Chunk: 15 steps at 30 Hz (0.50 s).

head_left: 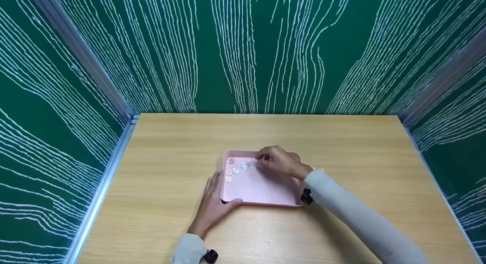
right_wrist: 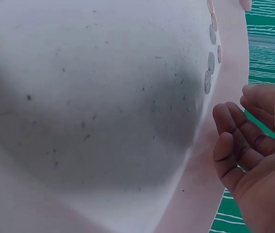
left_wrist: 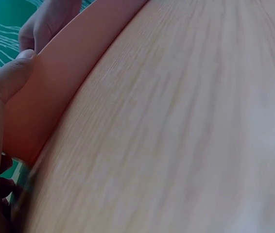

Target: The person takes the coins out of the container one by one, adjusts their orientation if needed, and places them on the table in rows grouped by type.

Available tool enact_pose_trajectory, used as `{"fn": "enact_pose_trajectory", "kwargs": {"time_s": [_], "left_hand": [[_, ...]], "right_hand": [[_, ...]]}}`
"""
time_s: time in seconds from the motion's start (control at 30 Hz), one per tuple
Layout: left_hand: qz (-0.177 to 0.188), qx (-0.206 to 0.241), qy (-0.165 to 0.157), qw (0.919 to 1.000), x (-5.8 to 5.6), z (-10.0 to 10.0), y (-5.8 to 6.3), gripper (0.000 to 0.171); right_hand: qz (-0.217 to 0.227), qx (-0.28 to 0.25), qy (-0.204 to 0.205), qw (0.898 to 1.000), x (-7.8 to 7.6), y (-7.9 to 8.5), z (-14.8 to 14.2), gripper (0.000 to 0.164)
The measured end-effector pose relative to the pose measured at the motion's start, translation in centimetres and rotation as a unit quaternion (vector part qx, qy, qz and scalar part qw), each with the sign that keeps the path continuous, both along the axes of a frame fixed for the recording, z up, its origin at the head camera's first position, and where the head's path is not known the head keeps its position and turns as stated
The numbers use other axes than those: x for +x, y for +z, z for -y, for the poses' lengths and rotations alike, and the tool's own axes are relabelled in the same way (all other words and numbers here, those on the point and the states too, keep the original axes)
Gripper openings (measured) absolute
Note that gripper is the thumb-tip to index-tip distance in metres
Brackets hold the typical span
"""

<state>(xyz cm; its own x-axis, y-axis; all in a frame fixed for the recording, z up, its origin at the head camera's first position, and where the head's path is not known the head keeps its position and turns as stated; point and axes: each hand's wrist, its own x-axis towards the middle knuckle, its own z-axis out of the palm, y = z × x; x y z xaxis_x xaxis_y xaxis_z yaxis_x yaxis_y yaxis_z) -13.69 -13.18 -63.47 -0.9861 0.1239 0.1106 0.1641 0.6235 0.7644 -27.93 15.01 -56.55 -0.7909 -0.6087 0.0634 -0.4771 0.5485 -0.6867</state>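
Observation:
A shallow pink tray lies on the wooden table. My left hand grips its near left corner, the thumb on the front wall and the fingers along the left side. Inside, toward the left and back, lie several coins: a silver coin, two more silver ones touching or overlapping, and copper-coloured ones such as the copper coin by the left wall. Over the back of the tray hovers my right hand, fingers loosely bent near the rightmost silver coin. No object shows between its fingertips in the right wrist view.
The wooden table extends around the tray. Green panels with white wavy lines enclose the back and both sides, with metal posts at the corners. Small light-coloured round things show partly beyond my right wrist, outside the tray.

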Motion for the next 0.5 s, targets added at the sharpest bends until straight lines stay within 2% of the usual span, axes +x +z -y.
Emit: {"fn": "enact_pose_trajectory", "kwargs": {"time_s": [0.23,0.5], "left_hand": [[-0.033,-0.006,-0.011,0.9994,-0.30,0.07,0.01,0.124],[-0.016,-0.007,-0.006,0.9998,-0.17,-0.05,0.01,0.123]], "right_hand": [[0.002,-0.008,-0.019,1.000,-0.35,-0.24,0.49,0.017],[0.004,-0.032,-0.023,0.999,-0.33,-0.93,1.02,0.018]]}}
